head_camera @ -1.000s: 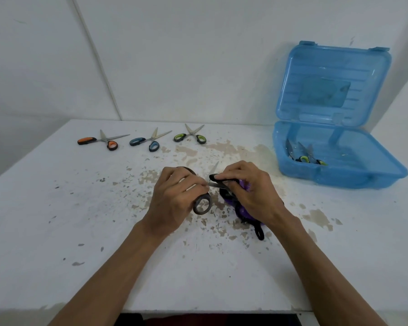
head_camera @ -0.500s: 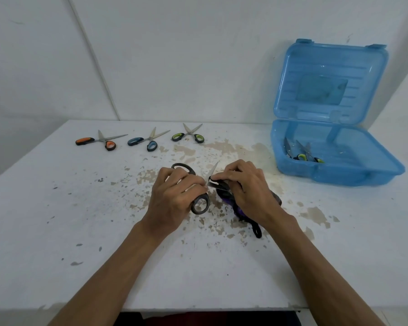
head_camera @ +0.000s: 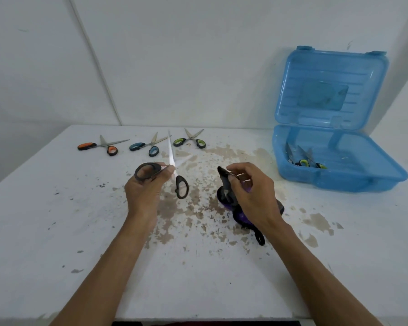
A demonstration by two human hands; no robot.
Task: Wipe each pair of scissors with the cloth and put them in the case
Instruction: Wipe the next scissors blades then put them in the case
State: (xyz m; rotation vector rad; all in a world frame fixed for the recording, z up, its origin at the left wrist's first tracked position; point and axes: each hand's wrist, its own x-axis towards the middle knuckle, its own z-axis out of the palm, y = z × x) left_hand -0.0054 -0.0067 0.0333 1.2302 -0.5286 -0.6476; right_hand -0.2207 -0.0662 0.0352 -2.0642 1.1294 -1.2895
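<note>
1. Far left on the table [head_camera: 45, 231], three pairs lie in a row, each splayed open and probably not yet wiped: orange-handled scissors [head_camera: 97, 145], blue-handled scissors [head_camera: 144, 147] and green-handled scissors [head_camera: 190, 142].
2. The left hand [head_camera: 144, 191] curls its fingers round one loop of the black scissors [head_camera: 179, 179], raised above the table. The other loop hangs free, and the blades, which are blurred, seem spread wide.
3. The right hand [head_camera: 250, 194] pinches a bunched dark cloth [head_camera: 227, 184] between thumb and fingertips, apart from the blades. The cloth's tail trails on the table.
4. Far right, the blue case [head_camera: 339, 182] stands open, with a few pairs [head_camera: 304, 162] already inside.
5. Risk: held by one loop, the pair can swing. Its open edges could then nick the fingers holding the cloth, or the pair could slip onto the table.
</note>
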